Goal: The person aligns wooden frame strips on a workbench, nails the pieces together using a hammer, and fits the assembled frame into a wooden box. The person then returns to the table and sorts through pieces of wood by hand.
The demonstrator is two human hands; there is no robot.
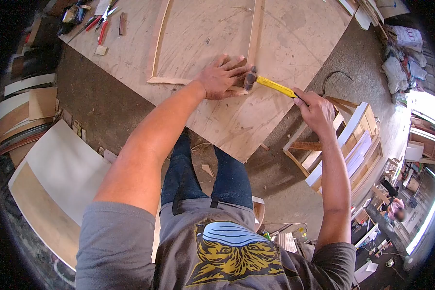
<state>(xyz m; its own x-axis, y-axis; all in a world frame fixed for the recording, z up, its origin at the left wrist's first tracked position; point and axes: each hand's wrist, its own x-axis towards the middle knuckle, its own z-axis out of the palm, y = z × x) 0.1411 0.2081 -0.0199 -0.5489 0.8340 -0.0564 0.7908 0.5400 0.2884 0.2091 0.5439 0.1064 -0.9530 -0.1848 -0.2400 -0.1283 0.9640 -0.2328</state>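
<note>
As I scan from my far-off station, I find red-handled tools [103, 33] on the desk [304, 43], well left of the wooden frame [169, 80]. Further along, my left hand [221, 79] lies over the frame's near rail, close to its near right corner, fingers spread and not wrapped around anything. At that same corner I have the head of the hammer [275, 86], just beside the left fingers; I can't tell whether it touches the wood. That relation, head to corner with the left fingers so close, is the one I judge decisive. The hammer's long axis runs outward from the corner, past the frame's right bar and roughly crosswise to it. Farthest right, outside the frame, I have my right hand [318, 110], its fingers closed round the end of the hammer's handle.
</note>
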